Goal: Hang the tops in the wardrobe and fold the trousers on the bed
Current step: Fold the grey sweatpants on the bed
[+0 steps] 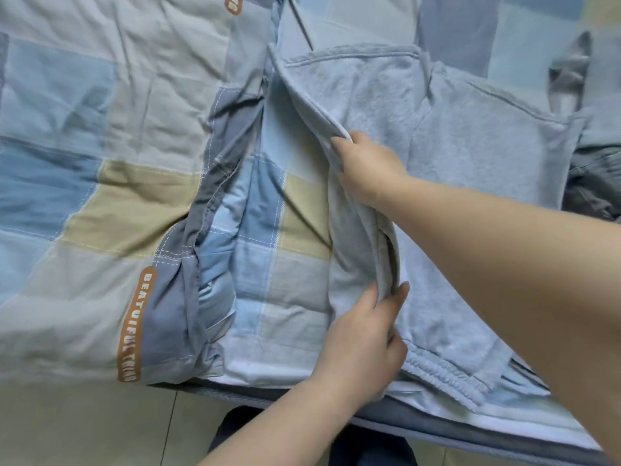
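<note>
Head view: the light grey trousers (453, 156) lie spread on the checked quilt (100, 129) at the bed's near edge, waistband toward the person. The left hand (363, 338) pinches the trousers' folded left edge near the waistband. Further up that same edge, the right hand (366, 166) grips the fold, fingers curled around the fabric.

arms (487, 250): bare, no sleeves | legs (242, 432): dark trousers
</note>
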`<control>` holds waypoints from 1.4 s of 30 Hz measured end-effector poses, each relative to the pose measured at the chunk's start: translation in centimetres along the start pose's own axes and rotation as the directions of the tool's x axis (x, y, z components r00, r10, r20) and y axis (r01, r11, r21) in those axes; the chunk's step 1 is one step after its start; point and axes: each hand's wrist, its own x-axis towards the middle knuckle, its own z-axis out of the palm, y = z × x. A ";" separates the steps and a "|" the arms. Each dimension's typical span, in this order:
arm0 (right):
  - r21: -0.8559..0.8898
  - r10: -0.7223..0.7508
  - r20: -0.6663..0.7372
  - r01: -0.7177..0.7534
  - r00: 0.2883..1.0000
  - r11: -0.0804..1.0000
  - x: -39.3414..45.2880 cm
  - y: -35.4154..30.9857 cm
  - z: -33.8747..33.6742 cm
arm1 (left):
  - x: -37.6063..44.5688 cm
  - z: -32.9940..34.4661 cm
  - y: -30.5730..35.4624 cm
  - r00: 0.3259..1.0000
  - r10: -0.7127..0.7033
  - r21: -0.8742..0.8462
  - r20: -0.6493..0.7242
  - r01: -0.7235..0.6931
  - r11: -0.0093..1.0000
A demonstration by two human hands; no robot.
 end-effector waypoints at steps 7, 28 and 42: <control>-0.040 0.163 -0.070 -0.166 0.984 0.985 -3.7 12.7 -2.6 | 4.0 6.4 5.6 0.993 0.012 0.120 0.119 -0.026 0.992; 0.519 0.531 -0.093 -0.414 0.842 0.748 -14.9 29.1 4.4 | 8.6 16.5 6.5 0.998 0.001 0.016 -0.058 0.000 1.000; 0.761 0.607 0.288 -0.562 0.741 0.325 -20.4 24.5 9.8 | 7.8 8.9 -1.1 0.763 -0.644 -0.152 -0.056 0.631 0.761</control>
